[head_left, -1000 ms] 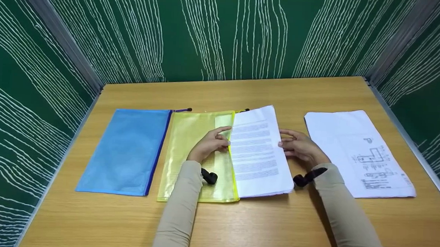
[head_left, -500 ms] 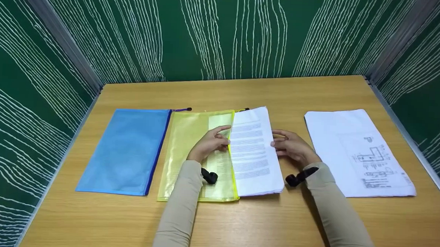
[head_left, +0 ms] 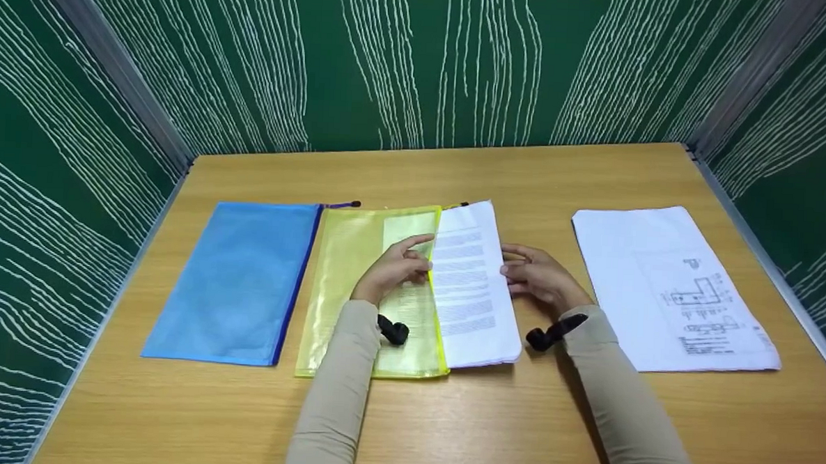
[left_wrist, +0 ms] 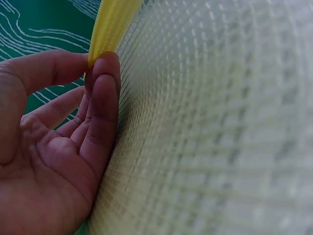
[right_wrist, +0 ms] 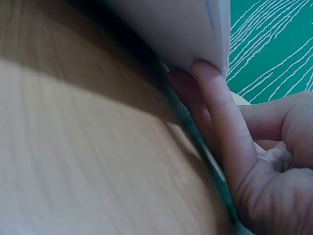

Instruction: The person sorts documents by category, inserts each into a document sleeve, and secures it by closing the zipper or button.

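Yellow mesh pouch [head_left: 347, 271] had its zip edge [left_wrist: 105, 34] pinched by the left hand [head_left: 392, 271]; right hand [head_left: 542, 276] gripped the printed stack [head_left: 465, 290], part inside the pouch, part jutting right of it. Sliding-in seemed the step; next move likely called for a level push, zip edge held wide.

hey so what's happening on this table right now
A person's left hand pinches the edge of a yellow folder, and the right hand holds the outer edge of a paper stack. The paper stack is partly inside the yellow folder, partly sticking out. A blue folder lies to the left; a second stack lies to the right.
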Action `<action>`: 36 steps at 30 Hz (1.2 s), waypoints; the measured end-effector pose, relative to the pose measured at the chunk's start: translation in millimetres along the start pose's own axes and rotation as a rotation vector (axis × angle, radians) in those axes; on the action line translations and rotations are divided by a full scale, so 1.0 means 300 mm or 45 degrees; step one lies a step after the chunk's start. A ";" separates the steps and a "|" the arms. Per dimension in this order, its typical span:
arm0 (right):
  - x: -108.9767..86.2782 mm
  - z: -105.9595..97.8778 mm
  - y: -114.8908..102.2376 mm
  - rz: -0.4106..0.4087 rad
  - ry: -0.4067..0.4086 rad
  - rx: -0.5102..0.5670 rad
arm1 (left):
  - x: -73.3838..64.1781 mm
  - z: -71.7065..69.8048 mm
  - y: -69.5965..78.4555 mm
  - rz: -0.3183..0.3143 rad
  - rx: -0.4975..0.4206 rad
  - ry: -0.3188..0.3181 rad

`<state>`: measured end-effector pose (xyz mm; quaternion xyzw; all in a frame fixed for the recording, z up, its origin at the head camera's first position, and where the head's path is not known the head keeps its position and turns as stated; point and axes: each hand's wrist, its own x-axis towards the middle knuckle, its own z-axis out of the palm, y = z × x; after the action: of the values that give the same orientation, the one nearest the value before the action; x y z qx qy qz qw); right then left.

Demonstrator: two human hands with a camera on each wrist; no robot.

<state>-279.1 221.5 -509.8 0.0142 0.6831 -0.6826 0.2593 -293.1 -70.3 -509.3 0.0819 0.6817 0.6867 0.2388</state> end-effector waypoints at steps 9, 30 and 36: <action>0.011 0.021 -0.001 -0.025 -0.023 0.034 | -0.003 0.002 0.002 -0.002 -0.025 -0.001; 0.030 0.086 -0.006 0.012 0.026 0.065 | -0.003 0.002 0.000 0.004 -0.036 0.020; 0.034 0.103 -0.011 0.020 0.021 0.050 | -0.006 0.002 0.002 -0.004 -0.058 0.016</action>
<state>-278.9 188.9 -508.6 0.0304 0.6715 -0.6937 0.2588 -291.3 -70.6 -508.2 0.0712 0.6675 0.7022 0.2372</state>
